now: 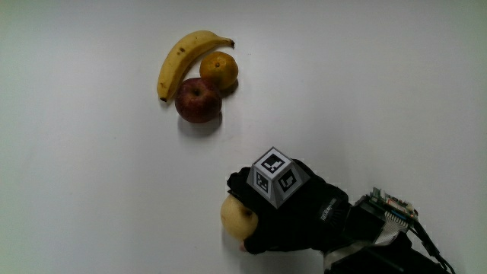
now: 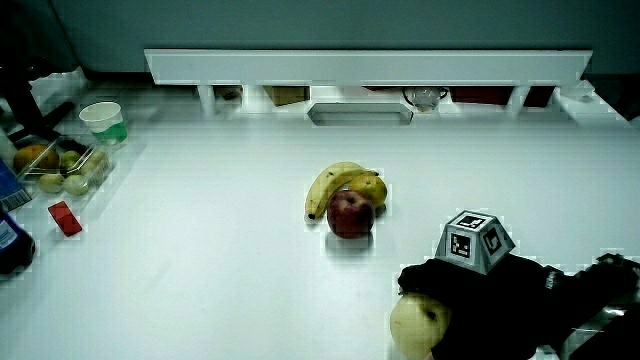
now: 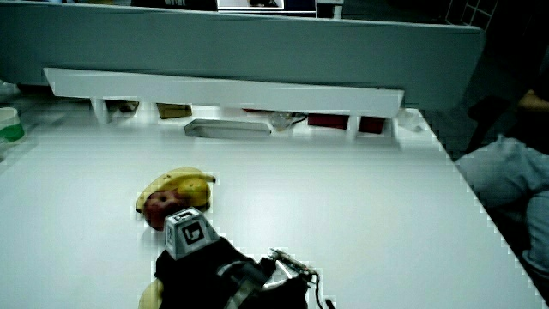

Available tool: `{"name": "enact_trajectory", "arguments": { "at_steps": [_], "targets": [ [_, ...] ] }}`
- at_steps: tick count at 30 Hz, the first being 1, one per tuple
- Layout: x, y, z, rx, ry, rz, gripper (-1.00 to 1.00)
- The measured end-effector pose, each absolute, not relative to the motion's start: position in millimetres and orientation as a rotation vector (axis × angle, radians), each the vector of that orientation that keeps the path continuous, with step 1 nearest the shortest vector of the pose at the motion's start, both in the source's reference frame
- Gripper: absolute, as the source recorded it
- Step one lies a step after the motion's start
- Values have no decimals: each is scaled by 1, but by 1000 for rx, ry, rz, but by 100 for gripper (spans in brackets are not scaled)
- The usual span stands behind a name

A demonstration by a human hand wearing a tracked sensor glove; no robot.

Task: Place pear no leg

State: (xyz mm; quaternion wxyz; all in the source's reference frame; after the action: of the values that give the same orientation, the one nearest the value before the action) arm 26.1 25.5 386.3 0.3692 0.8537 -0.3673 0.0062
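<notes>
The hand [image 1: 293, 213] wraps its fingers around the pear [image 1: 237, 216], low on the counter [image 1: 91, 190] nearer the person than the apple [image 1: 198, 100]; it should settle the pear gently before releasing.

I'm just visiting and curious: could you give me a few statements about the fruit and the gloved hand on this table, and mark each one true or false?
1. The hand grasps the pear. True.
2. The apple touches the banana. True.
3. The orange lies nearer to the person than the apple. False: the apple is nearer.
4. The pear sits among the other three fruits. False: it is apart from them, nearer to the person.
5. The patterned cube rests on the table. False: it sits on the hand's back.
</notes>
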Motion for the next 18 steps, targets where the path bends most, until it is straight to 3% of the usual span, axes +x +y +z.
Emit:
{"name": "enact_trajectory", "arguments": {
  "at_steps": [10, 18],
  "targets": [
    [29, 28, 393, 2200, -917, 34, 0],
    [33, 28, 397, 2123, -889, 39, -44]
  ]
}}
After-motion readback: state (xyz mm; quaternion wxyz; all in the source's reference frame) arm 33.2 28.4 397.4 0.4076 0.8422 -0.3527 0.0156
